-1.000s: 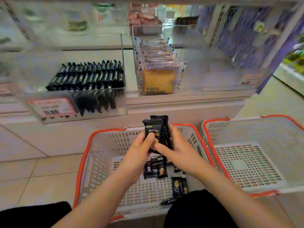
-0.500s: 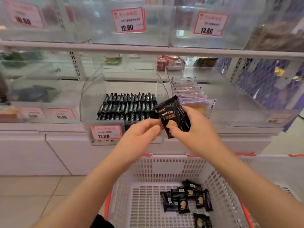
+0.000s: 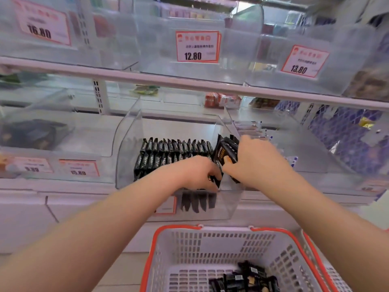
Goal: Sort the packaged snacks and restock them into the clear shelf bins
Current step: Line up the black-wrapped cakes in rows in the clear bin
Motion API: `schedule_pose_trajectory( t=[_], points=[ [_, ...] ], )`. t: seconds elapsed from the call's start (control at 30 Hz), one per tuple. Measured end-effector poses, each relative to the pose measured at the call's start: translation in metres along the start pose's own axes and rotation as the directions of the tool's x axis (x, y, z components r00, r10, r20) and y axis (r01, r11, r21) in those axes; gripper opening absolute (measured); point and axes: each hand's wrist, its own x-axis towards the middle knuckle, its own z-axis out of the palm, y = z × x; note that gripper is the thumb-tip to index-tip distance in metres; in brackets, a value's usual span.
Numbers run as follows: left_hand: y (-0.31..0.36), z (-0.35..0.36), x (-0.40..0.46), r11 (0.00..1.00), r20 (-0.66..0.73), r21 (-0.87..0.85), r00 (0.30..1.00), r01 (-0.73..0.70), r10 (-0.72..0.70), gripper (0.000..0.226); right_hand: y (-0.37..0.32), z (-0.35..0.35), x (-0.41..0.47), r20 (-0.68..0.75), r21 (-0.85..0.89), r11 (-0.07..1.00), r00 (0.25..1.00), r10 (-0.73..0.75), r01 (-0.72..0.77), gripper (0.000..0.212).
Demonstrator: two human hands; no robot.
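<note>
A clear shelf bin (image 3: 128, 144) on the lower shelf holds two rows of upright black snack packs (image 3: 168, 152). My right hand (image 3: 256, 159) grips a small stack of black drycake packs (image 3: 226, 152) at the bin's right end, thumb on the front pack. My left hand (image 3: 200, 173) reaches into the bin beside it, fingers curled at the lower edge of the packs; what it holds is partly hidden. More black packs (image 3: 244, 279) lie in the white basket (image 3: 168, 245) with the orange rim below.
A second basket (image 3: 315, 249) stands at the right edge. The neighbouring bin to the right holds light-wrapped packs (image 3: 252, 127). Clear bins (image 3: 189, 68) with price tags 16.80, 12.80 and 13.80 line the upper shelf. A bin at left holds dark items (image 3: 31, 133).
Both hands have gone from above the basket up and forward into the bin, carrying the stack of black packs to the right end of the rows.
</note>
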Motion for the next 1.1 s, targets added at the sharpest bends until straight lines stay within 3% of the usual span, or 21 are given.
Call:
schedule_pose_trajectory(
  t=[0.07, 0.17, 0.33, 0.57, 0.67, 0.8, 0.9, 1.0, 1.1],
  points=[
    [0.000, 0.000, 0.007, 0.995, 0.138, 0.072, 0.988, -0.073, 0.062, 0.018, -0.003, 0.003, -0.001, 0.026, -0.019, 1.000, 1.000, 0.011, -0.010, 0.044],
    [-0.007, 0.004, 0.012, 0.976, 0.203, 0.175, 0.975, -0.128, 0.092, 0.022, -0.010, 0.011, -0.007, 0.061, -0.119, 0.990, 0.996, -0.063, 0.070, 0.039],
    [-0.026, 0.002, 0.006, 0.962, 0.148, 0.145, 0.966, -0.232, 0.211, 0.027, -0.023, 0.024, -0.003, 0.066, -0.274, 0.955, 0.993, -0.094, 0.109, 0.030],
    [-0.044, 0.000, 0.000, 0.979, 0.084, 0.053, 0.978, -0.197, 0.192, 0.028, -0.042, 0.048, 0.025, 0.217, -0.370, 0.921, 0.975, -0.044, 0.124, 0.036],
    [-0.047, 0.002, -0.002, 0.980, 0.093, 0.048, 0.978, -0.192, 0.187, 0.029, -0.038, 0.055, 0.038, 0.348, -0.301, 0.945, 0.937, -0.014, 0.126, 0.037],
    [-0.049, 0.003, -0.001, 0.988, 0.053, 0.022, 0.987, -0.151, 0.150, 0.035, -0.028, 0.042, 0.044, 0.596, -0.249, 0.910, 0.793, -0.124, 0.330, 0.045],
    [-0.046, 0.002, 0.003, 0.991, 0.052, -0.041, 0.990, -0.125, 0.127, 0.041, -0.019, 0.030, 0.047, 0.688, -0.256, 0.850, 0.705, -0.175, 0.461, 0.042],
    [-0.040, 0.003, 0.008, 0.991, 0.062, -0.077, 0.991, -0.113, 0.118, 0.042, -0.018, 0.034, 0.049, 0.695, -0.315, 0.782, 0.692, -0.196, 0.538, 0.043],
    [-0.035, 0.004, 0.011, 0.994, 0.059, -0.080, 0.995, -0.079, 0.084, 0.043, -0.019, 0.046, 0.050, 0.655, -0.304, 0.787, 0.718, -0.236, 0.537, 0.028]
  ],
)
